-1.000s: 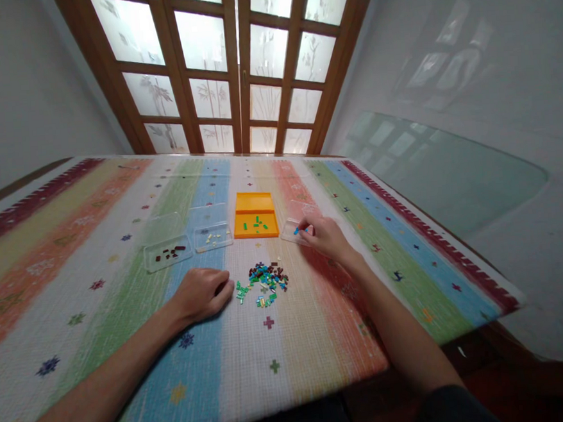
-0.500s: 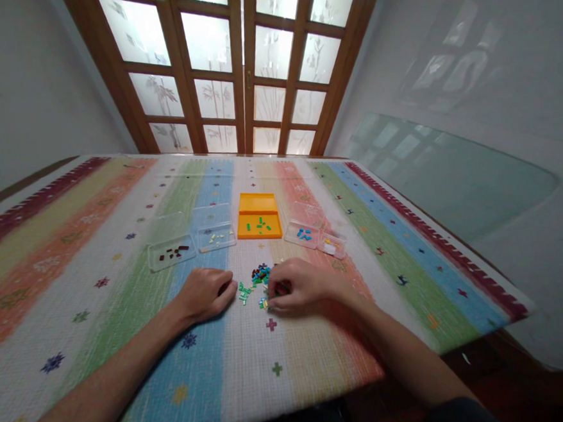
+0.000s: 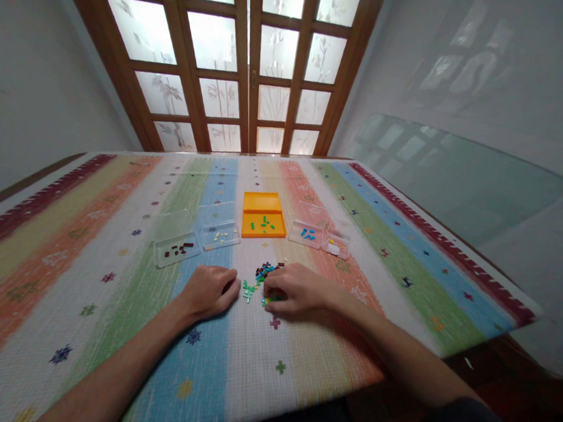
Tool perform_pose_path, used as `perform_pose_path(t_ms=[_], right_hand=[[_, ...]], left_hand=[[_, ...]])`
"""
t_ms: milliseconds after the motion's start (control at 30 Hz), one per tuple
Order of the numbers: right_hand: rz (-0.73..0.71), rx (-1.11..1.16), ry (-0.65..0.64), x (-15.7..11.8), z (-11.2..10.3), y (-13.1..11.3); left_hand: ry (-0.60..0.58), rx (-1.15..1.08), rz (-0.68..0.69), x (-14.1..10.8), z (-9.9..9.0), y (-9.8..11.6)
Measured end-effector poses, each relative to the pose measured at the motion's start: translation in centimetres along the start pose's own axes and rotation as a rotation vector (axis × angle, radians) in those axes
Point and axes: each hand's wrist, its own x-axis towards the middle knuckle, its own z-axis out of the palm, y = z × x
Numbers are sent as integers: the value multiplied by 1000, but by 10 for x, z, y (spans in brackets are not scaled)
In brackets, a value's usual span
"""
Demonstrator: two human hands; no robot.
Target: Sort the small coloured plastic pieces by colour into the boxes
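Small building bricks in several colours lie in a loose pile (image 3: 265, 270) on the striped tablecloth. Beside it, to the left, is a cluster of light green bricks (image 3: 247, 292). My right hand (image 3: 294, 288) is over the near right side of the pile, with curved fingers and the thumb apart from them. Green and yellow bricks show in the gap under its fingers; its fingertips are partly hidden. My left hand (image 3: 212, 291) rests on the cloth just left of the green cluster, fingers curled in, with nothing seen in them.
Behind the pile stands an opened orange case (image 3: 264, 233) with several green bricks. Left of it are clear boxes with dark brown bricks (image 3: 182, 249) and pale bricks (image 3: 223, 234). On the right, one clear box has blue bricks (image 3: 307, 233), and a smaller box (image 3: 335, 249) holds yellow ones.
My right hand has shifted slightly over the bricks, and its thumb and fingers sit differently. My left hand stays resting in place. The whole view has moved a little.
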Motion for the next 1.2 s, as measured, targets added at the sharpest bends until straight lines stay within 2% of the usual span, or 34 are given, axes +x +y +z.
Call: perform_pose_path(t_ms=[267, 467, 667, 800, 933, 1033, 1200], right_hand=[[-56, -63, 17, 0, -1, -2], [-19, -45, 29, -1, -8, -1], [212, -140, 137, -22, -43, 17], [453, -247, 235, -52, -71, 43], [627, -227, 236, -79, -84, 71], [685, -194, 200, -88, -84, 86], [653, -135, 197, -91, -81, 94]], left_hand=[[-16, 10, 12, -1, 0, -1], [-20, 5, 12, -1, -1, 0], [-5, -12, 28, -2, 0, -1], [4, -18, 31, -2, 1, -1], [5, -21, 30, -2, 2, -2], [0, -21, 25, -1, 2, -2], [5, -39, 20, -2, 2, -3]])
